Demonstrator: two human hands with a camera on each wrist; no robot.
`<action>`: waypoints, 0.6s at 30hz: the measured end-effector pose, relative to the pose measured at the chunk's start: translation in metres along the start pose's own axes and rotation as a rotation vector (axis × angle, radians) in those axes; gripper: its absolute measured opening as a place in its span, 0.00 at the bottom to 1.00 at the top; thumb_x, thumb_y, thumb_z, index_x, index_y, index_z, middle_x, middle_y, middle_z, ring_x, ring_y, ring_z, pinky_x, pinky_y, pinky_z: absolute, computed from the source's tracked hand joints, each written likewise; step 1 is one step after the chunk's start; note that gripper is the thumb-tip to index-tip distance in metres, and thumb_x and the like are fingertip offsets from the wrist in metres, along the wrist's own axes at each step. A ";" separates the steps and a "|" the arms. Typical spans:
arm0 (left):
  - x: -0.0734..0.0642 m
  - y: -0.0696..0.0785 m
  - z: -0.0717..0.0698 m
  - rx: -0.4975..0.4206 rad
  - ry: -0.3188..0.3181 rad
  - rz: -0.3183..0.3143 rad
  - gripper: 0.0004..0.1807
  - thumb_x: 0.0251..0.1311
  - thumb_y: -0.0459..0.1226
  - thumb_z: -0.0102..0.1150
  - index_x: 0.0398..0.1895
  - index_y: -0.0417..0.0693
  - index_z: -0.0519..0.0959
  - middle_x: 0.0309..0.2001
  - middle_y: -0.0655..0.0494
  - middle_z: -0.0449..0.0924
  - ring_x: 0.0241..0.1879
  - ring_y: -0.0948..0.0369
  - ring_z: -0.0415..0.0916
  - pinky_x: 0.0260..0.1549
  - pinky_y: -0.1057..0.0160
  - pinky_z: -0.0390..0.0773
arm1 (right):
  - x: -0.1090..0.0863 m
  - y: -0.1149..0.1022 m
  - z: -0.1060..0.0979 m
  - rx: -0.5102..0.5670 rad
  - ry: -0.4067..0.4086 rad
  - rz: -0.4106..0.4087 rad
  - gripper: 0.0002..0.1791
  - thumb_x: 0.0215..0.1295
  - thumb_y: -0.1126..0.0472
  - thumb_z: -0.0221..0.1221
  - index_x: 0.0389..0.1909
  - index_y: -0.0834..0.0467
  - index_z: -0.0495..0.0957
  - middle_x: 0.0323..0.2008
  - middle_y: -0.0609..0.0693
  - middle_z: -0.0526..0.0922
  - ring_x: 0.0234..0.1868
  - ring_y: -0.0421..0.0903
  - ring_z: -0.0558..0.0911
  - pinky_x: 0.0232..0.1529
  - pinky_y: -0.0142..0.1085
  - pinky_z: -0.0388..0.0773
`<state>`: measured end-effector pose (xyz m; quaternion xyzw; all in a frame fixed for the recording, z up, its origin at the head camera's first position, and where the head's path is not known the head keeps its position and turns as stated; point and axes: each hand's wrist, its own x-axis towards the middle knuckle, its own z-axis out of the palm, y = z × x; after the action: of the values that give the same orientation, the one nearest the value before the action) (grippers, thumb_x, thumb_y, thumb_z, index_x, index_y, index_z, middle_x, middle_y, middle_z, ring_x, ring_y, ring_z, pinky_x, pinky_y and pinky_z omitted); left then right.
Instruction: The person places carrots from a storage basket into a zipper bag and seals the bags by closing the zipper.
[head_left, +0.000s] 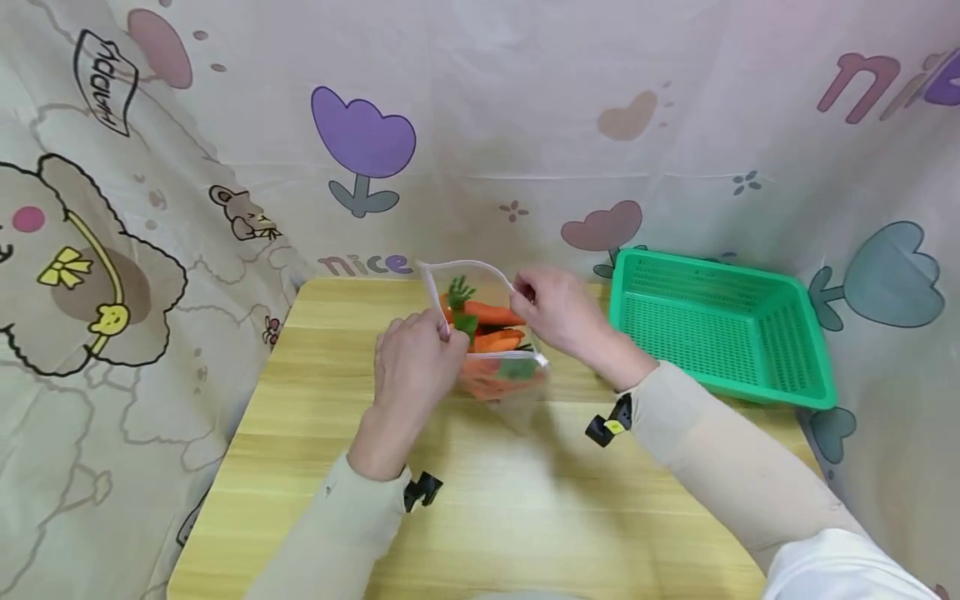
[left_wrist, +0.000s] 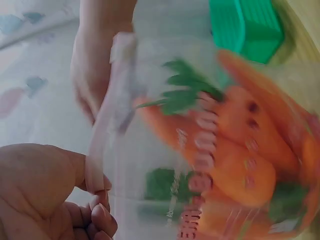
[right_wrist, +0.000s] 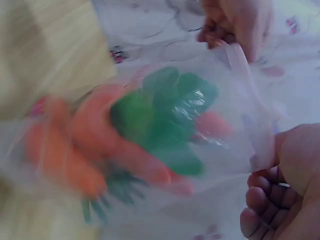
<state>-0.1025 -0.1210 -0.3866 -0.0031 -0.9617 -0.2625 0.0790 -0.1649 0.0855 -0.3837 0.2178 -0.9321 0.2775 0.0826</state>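
Note:
A clear zip bag point(left_wrist: 135, 195) with printed lettering hangs between my two hands over the table, its mouth spread apart. Inside lie several orange carrots point(head_left: 492, 315) with green leafy tops point(right_wrist: 172, 110). My left hand point(head_left: 418, 354) pinches the left part of the white zip rim between thumb and fingers. At the far right part of the rim, my right hand point(head_left: 558, 308) pinches the edge in the same way. The zip slider point(head_left: 542, 360) shows at the near right corner of the mouth. In the right wrist view the carrots bunch toward the bag's bottom.
A green plastic basket point(head_left: 720, 385) stands at the table's back right, beside my right forearm. The wooden table point(head_left: 315, 400) meets a patterned cloth curtain point(head_left: 480, 108) at the back and sides. A pale curved edge point(head_left: 528, 595) shows at the bottom of the head view.

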 end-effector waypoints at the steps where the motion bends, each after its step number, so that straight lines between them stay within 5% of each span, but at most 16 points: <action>1: -0.005 0.001 -0.001 -0.003 0.005 0.020 0.11 0.64 0.42 0.56 0.23 0.52 0.73 0.24 0.55 0.75 0.30 0.50 0.70 0.35 0.55 0.65 | 0.001 -0.003 -0.004 -0.021 0.004 -0.033 0.08 0.72 0.60 0.58 0.31 0.56 0.80 0.26 0.48 0.79 0.26 0.47 0.76 0.27 0.40 0.72; 7: -0.016 -0.012 0.004 -0.069 0.046 0.144 0.13 0.72 0.40 0.54 0.29 0.47 0.80 0.27 0.53 0.78 0.32 0.52 0.73 0.38 0.54 0.71 | -0.011 0.011 -0.008 -0.136 -0.038 -0.062 0.09 0.74 0.59 0.58 0.31 0.54 0.79 0.27 0.48 0.77 0.28 0.47 0.76 0.28 0.42 0.71; 10: -0.004 -0.024 -0.002 -0.073 0.047 0.175 0.13 0.72 0.38 0.56 0.51 0.39 0.81 0.44 0.44 0.82 0.45 0.47 0.74 0.47 0.49 0.74 | -0.018 0.024 -0.006 -0.138 -0.038 -0.038 0.09 0.75 0.59 0.59 0.32 0.55 0.80 0.28 0.48 0.78 0.28 0.47 0.76 0.29 0.42 0.72; 13: 0.019 -0.029 -0.008 -0.011 -0.045 0.231 0.26 0.69 0.38 0.61 0.68 0.40 0.75 0.62 0.40 0.77 0.59 0.42 0.69 0.59 0.45 0.72 | -0.022 0.031 -0.006 -0.124 -0.033 -0.029 0.08 0.75 0.59 0.60 0.34 0.55 0.82 0.28 0.48 0.79 0.28 0.47 0.76 0.31 0.42 0.73; 16: 0.039 -0.030 -0.006 0.075 -0.116 0.357 0.21 0.70 0.39 0.64 0.63 0.43 0.80 0.60 0.44 0.81 0.60 0.44 0.70 0.61 0.46 0.71 | -0.028 0.038 -0.007 -0.070 -0.059 -0.009 0.08 0.76 0.58 0.61 0.35 0.54 0.82 0.28 0.48 0.79 0.29 0.46 0.75 0.32 0.41 0.72; 18: 0.047 -0.031 -0.004 0.134 -0.109 0.435 0.12 0.70 0.39 0.65 0.52 0.45 0.86 0.52 0.48 0.85 0.55 0.47 0.74 0.59 0.49 0.72 | -0.034 0.047 -0.011 0.011 -0.109 0.026 0.09 0.76 0.53 0.61 0.39 0.54 0.84 0.31 0.48 0.81 0.31 0.47 0.77 0.34 0.42 0.73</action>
<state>-0.1494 -0.1509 -0.3916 -0.2192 -0.9565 -0.1742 0.0816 -0.1553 0.1388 -0.4063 0.2211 -0.9364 0.2712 0.0270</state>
